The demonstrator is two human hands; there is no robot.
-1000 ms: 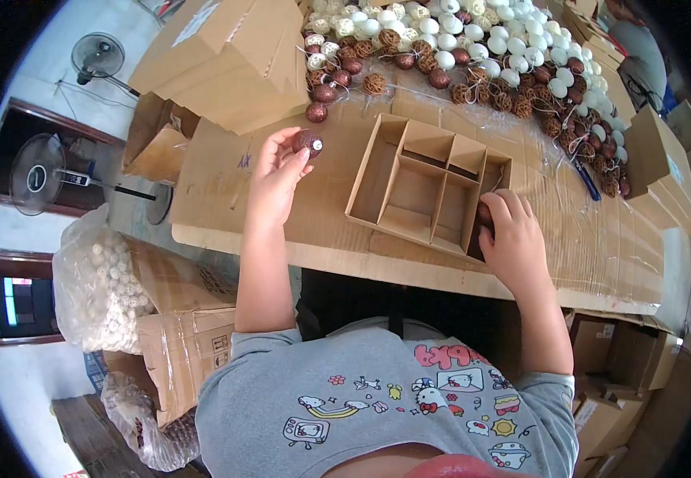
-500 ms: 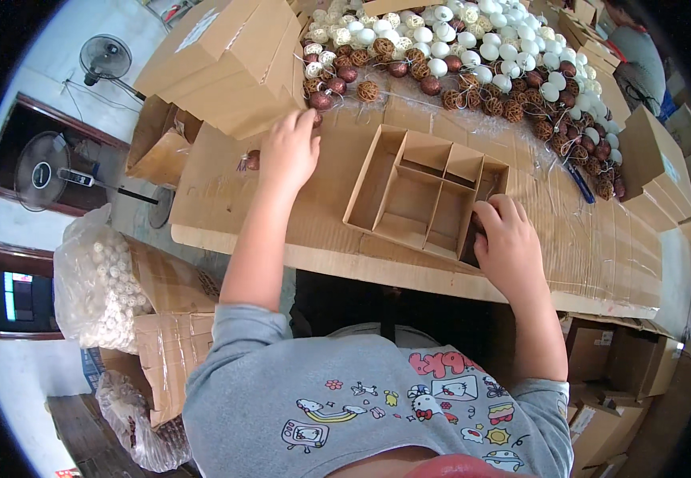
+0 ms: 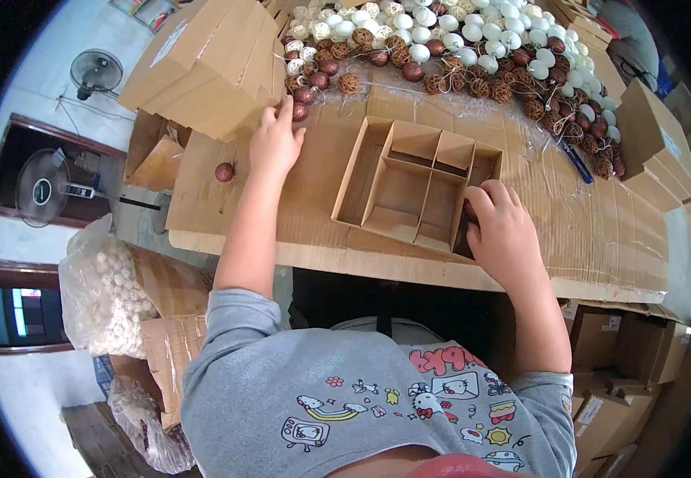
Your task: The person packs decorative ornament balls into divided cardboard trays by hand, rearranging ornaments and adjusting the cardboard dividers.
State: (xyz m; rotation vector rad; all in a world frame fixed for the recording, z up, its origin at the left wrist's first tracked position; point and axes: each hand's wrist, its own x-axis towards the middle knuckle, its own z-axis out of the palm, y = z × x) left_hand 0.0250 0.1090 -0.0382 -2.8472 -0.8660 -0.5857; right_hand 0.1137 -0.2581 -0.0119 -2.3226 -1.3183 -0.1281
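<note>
My left hand (image 3: 277, 145) reaches over the cardboard-covered table with its fingers stretched and apart. Its fingertips are beside a glittery dark brown ball (image 3: 299, 111) at the near left edge of a heap of ball strings; whether they touch it, I cannot tell. At the right end of a divided cardboard box (image 3: 397, 195), my right hand (image 3: 502, 227) has its fingers closed around another dark brown ball (image 3: 471, 211), partly hidden by them. The box's other compartments show bare cardboard. A lone dark brown ball (image 3: 224, 171) lies left of my left forearm.
White balls (image 3: 473, 33) and brown woven balls (image 3: 479, 88) cover the far side of the table. A dark blue-handled tool (image 3: 577, 162) lies at right. Cardboard boxes (image 3: 210, 68) flank the heap. A plastic bag of pale balls (image 3: 106, 291) and fans (image 3: 43, 190) stand at left.
The view has shifted slightly. My left hand has drawn a little left, and the lone ball beside that forearm shows whole, farther left. A dark ball now shows under my right fingers.
</note>
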